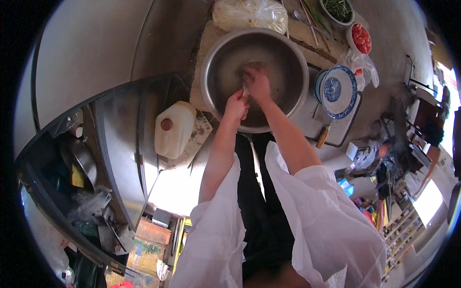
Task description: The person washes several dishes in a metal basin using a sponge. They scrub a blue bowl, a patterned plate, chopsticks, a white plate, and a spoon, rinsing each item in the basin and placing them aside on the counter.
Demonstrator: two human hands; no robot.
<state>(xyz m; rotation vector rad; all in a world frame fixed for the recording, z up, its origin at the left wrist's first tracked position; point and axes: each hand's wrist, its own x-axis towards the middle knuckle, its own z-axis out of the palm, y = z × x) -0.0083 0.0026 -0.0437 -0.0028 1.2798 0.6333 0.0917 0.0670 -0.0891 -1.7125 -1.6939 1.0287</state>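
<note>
A large stainless steel basin [209, 72] stands before me, with cloudy liquid in its bottom. Both of my hands are over its near half. My left hand [237, 105] is closed on a small pale, glossy piece [246, 90] that pokes up from its fingers. Close against that piece, my right hand [258, 84] has its fingers bent down toward the liquid. Blur hides its fingertips, and I cannot tell whether they grip anything. A dark patch shows beside them in the basin.
Behind the basin lies a clear plastic bag [250, 16] of pale food. To the right are patterned blue-and-white bowls [338, 91], a wooden handle [323, 136], a bowl of red pieces [361, 39] and a bowl of chopped greens [338, 10]. A plastic jug [174, 133] stands left.
</note>
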